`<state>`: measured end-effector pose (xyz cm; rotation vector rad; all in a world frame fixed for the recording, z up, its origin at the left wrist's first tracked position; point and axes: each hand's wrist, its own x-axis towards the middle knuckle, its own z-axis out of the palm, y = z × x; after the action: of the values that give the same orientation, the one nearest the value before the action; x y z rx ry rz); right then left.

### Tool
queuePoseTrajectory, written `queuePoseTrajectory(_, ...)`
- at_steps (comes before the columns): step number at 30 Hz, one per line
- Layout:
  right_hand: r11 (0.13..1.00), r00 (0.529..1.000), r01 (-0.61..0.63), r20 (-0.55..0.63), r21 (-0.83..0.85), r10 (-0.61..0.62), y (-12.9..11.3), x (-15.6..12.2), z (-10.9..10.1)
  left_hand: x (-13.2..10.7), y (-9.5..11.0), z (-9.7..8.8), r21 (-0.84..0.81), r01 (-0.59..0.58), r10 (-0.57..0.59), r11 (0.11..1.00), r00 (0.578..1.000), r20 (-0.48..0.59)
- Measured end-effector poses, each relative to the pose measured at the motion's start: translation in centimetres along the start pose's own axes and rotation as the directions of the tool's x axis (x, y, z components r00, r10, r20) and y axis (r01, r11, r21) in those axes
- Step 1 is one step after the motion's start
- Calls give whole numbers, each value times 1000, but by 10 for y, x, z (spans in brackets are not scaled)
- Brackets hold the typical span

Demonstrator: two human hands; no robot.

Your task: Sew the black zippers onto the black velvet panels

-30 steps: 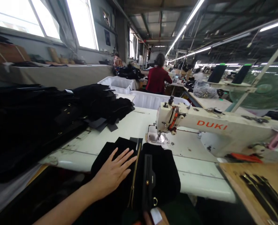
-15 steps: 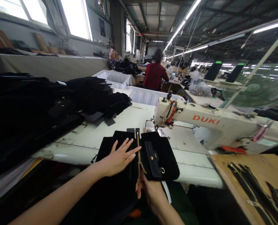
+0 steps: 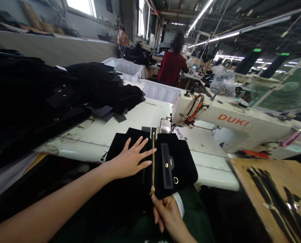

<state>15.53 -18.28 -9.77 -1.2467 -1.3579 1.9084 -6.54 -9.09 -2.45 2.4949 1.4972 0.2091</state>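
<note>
A black velvet piece (image 3: 177, 158) with a gold zipper (image 3: 153, 162) down its middle lies at the front edge of the white sewing table (image 3: 94, 141). My left hand (image 3: 131, 158) rests flat on its left half, fingers spread. My right hand (image 3: 167, 212) pinches the near end of the zipper at the piece's lower edge. A black tab with a gold ring (image 3: 168, 166) sits on the right half. The needle of the white DUKI sewing machine (image 3: 231, 123) stands just beyond the piece.
Heaps of black fabric pieces (image 3: 64, 91) cover the table's left side. A wooden board (image 3: 269, 189) at right holds several black zippers (image 3: 282, 199). White bins (image 3: 126, 69) stand behind the table. A person in a red top (image 3: 172, 67) works farther back; a green fan (image 3: 284, 92) is at right.
The zipper now lies straight, and my right hand has drawn back to its near end. The view has tilted down and the piece sits nearer the machine.
</note>
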Motion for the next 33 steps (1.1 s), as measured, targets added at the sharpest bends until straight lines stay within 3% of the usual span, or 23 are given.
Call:
queuePoseTrajectory(10,997,996,-40,82,66,34,1,5,-6,0,-8,7,15,-34,33,999,999,21)
queuePoseTrajectory(15,984,993,-30,121,176,9,-3,-3,-11,0,-8,5,47,-48,45,998,997,55)
queuePoseTrajectory(19,915,996,-27,-72,402,61,-1,-7,-12,1,-9,4,63,-60,56,996,996,65)
queuePoseTrajectory(22,900,977,-72,-153,430,151,-2,-7,-13,2,-10,4,59,-54,49,997,995,83)
queuePoseTrajectory(28,859,982,-147,-31,490,185,-8,-7,-14,2,-11,4,27,-72,68,997,992,108)
queuePoseTrajectory(33,903,987,-151,20,403,157,-2,-2,-16,11,-16,-9,47,-71,61,996,978,201)
